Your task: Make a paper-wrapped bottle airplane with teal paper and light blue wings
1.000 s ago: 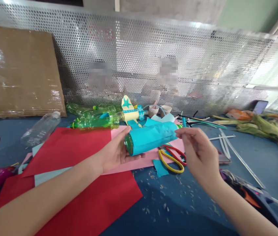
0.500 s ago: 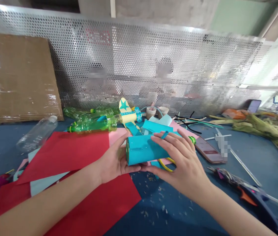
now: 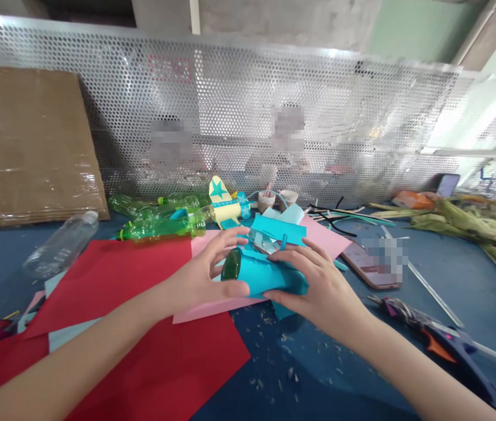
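A green plastic bottle (image 3: 231, 265) wrapped in bright blue paper lies sideways between my hands, its base turned toward the left and a little toward me. My left hand (image 3: 213, 272) curves around the base end, thumb low in front and fingers behind. My right hand (image 3: 312, 275) grips the other end, thumb below and fingers over the top. A small rolled blue tab (image 3: 283, 242) sticks up from the wrap. The bottle's neck is hidden by my right hand. Behind it lie a blue paper sheet (image 3: 281, 228) and pink paper (image 3: 324, 234).
Red sheets (image 3: 143, 362) cover the front left. Green bottles (image 3: 162, 227), a clear bottle (image 3: 61, 245) and a decorated bottle rocket (image 3: 227, 211) lie behind. At right are a phone (image 3: 368, 266), a glue gun (image 3: 441, 345) and dry husks (image 3: 458, 225). A perforated metal screen (image 3: 239, 88) stands at the back.
The wrapped bottle has turned so its base faces me more, and it has dipped slightly. My left hand has moved from beneath it to around its base end.
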The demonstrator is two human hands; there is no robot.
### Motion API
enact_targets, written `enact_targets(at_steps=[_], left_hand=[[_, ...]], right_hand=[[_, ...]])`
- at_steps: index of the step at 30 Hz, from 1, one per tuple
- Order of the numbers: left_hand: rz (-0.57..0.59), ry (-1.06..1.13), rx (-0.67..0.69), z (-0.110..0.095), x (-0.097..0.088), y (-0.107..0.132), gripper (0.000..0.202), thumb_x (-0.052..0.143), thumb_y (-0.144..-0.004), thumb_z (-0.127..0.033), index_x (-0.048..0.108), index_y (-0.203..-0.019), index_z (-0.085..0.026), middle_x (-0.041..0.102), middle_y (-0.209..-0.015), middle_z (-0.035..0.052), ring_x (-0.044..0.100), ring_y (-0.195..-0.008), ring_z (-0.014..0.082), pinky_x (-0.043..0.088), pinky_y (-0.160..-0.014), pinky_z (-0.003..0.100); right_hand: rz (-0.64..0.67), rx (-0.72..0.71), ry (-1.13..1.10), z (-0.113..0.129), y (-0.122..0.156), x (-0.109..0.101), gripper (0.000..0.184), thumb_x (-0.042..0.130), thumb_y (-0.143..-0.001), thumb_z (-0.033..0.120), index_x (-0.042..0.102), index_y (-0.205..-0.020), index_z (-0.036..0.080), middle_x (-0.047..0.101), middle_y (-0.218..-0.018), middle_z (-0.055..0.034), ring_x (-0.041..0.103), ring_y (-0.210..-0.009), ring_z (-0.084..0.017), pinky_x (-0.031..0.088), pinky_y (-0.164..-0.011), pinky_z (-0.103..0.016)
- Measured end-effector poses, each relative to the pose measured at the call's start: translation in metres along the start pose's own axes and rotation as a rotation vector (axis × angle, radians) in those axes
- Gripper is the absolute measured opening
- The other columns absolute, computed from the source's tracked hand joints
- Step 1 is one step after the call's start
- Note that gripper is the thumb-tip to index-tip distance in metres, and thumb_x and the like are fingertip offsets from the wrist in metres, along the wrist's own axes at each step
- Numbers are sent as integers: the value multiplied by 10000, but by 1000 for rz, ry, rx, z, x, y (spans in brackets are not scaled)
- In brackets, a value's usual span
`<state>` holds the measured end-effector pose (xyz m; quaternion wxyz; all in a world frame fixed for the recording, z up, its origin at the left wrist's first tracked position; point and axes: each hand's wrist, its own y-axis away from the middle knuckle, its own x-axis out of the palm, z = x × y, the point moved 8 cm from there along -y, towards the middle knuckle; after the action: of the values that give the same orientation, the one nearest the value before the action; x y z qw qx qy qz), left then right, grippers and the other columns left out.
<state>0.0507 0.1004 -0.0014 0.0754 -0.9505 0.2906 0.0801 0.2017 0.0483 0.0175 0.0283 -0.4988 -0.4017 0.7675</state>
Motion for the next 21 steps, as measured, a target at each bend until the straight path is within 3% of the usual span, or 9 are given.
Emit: enact_targets(at_steps=[3, 6, 14, 21], left_hand=[[83, -169, 69, -6, 6, 6, 557, 757, -735, -369, 502, -1228, -333, 438, -1390, 43, 488, -1205, 258, 435, -959, 348], [78, -201, 114, -8, 7, 8, 383, 686, -808, -359, 537, -1158, -313, 508, -1298, 36, 523, -1146, 239, 458, -911, 323], [85, -290, 259, -13, 9, 7, 297, 664, -818, -322, 533, -1081, -278, 490, -1288, 57, 529, -1130, 242, 492, -859, 344], [99, -351, 316, -15, 11, 8, 276, 675, -804, -298, 550, -1050, -288, 478, -1295, 53, 524, -1153, 247, 497, -904, 379]], right_hand=[[1, 2, -9, 1, -1, 0, 385, 745, -749, 386, 559, -1054, 243, 703, -1030, -56, 634, -1035, -278, 426, -990, -565], [-13, 2, -14, 3, -1, -3, 392, 735, -761, 350, 542, -1086, 248, 690, -1043, -60, 634, -1026, -270, 456, -970, -536], [0, -98, -96, 11, 2, -2, 338, 647, -855, 265, 488, -1153, 253, 646, -1094, -70, 582, -1105, -249, 468, -952, -471], [27, -103, -115, 14, 3, 0, 365, 671, -839, 239, 479, -1150, 234, 638, -1113, -86, 560, -1120, -260, 447, -954, -471]])
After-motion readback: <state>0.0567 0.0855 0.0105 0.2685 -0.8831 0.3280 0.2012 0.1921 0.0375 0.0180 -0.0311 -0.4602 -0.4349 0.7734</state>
